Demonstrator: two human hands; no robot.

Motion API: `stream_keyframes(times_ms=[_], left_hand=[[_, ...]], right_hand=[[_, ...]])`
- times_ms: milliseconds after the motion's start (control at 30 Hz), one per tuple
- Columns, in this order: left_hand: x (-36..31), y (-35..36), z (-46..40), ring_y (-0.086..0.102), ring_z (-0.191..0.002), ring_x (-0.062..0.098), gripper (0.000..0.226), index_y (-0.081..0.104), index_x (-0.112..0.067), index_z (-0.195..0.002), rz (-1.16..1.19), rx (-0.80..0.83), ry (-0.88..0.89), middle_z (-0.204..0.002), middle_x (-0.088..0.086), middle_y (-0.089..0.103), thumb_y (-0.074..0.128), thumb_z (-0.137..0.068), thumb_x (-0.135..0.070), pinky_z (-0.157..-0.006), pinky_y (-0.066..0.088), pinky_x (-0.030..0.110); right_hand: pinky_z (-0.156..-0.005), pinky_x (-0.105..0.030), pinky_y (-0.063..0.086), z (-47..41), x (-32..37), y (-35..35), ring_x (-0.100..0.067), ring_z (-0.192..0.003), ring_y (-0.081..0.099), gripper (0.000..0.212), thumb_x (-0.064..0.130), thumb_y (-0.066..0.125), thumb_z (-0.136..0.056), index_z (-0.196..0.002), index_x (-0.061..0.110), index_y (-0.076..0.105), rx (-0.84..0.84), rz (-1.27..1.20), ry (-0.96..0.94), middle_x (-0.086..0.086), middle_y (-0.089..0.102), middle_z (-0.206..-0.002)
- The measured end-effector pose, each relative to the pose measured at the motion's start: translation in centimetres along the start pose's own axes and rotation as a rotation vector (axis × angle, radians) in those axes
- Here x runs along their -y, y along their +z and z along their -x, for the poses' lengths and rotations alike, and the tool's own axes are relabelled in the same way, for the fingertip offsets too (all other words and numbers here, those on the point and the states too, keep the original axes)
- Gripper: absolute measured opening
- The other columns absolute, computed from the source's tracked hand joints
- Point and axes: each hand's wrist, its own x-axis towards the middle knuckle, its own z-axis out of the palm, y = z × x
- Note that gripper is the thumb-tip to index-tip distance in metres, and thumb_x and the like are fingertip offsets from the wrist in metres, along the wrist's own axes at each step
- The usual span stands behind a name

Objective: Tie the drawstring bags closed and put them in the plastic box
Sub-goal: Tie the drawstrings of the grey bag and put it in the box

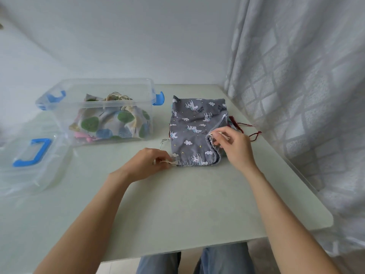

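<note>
A grey drawstring bag (194, 123) printed with white unicorns and clouds lies flat on the pale green table (177, 204), its gathered mouth toward me. My left hand (147, 162) pinches the cream drawstring at the bag's left mouth corner. My right hand (235, 148) pinches the other cream cord end at the right corner, where the fabric is bunched and lifted. The clear plastic box (102, 89) with blue latches stands to the left of the bag and holds a white bag (112, 123) with green and blue tree prints.
The box's clear lid (29, 155) with a blue handle lies at the left. Dark red cords (250, 131) of another bag stick out from under the grey bag on the right. A patterned curtain (296, 86) hangs along the table's right edge.
</note>
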Motion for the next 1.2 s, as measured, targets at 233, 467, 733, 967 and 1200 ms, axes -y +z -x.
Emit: stream_keyframes(times_ms=[233,467,733,967,1200], left_hand=[[0.5,-2.5,0.5,0.05,-0.062,-0.001,0.026,0.06,-0.02,-0.069,0.694,-0.353,-0.172,-0.068,-0.006,0.056,0.05,-0.093,-0.024,-0.068,0.042,0.014],[-0.6,-3.1,-0.3,0.058,-0.114,0.005,0.032,0.076,-0.025,-0.091,1.491,-0.591,-0.092,-0.115,-0.011,0.067,0.047,-0.087,-0.038,-0.095,0.049,0.026],[-0.5,-2.5,-0.9,0.04,-0.04,0.004,0.044,0.045,-0.019,-0.057,1.764,-0.677,-0.214,-0.047,-0.009,0.038,0.035,-0.099,-0.025,-0.069,0.056,0.025],[-1.1,-0.8,-2.4,0.03,-0.048,0.012,0.038,0.035,-0.016,-0.061,0.577,-0.566,-0.314,-0.05,-0.006,0.034,0.048,-0.096,-0.022,-0.05,0.025,0.028],[2.0,-1.5,0.0,0.041,-0.052,0.031,0.032,0.046,-0.011,-0.071,-0.076,-0.538,-0.176,-0.055,0.002,0.047,0.049,-0.09,-0.037,-0.051,0.03,0.03]], right_hand=[[-0.054,-0.015,0.049,0.3,-0.8,0.8,-0.002,-0.06,0.064,0.014,0.012,0.054,-0.094,-0.082,0.017,0.061,-0.211,-0.286,0.156,0.003,0.065,-0.071],[-0.079,-0.027,0.046,0.5,-2.4,-0.7,-0.01,-0.085,0.062,0.013,0.024,0.057,-0.092,-0.094,0.013,0.066,-0.409,-0.298,0.365,0.005,0.066,-0.086],[-0.101,-0.031,0.046,-0.1,-0.3,-0.2,-0.024,-0.113,0.061,0.016,0.022,0.046,-0.093,-0.082,0.01,0.049,-0.28,-1.164,0.308,-0.011,0.07,-0.106],[-0.056,-0.021,0.049,-0.3,0.4,0.6,-0.008,-0.044,0.035,0.031,0.019,0.038,-0.098,-0.068,0.017,0.042,-0.168,-1.192,0.36,0.007,0.036,-0.047],[-0.045,-0.021,0.029,0.3,-2.5,-1.1,-0.004,-0.043,0.034,0.026,0.014,0.045,-0.098,-0.072,0.018,0.043,-0.368,-0.446,0.302,0.007,0.04,-0.053]])
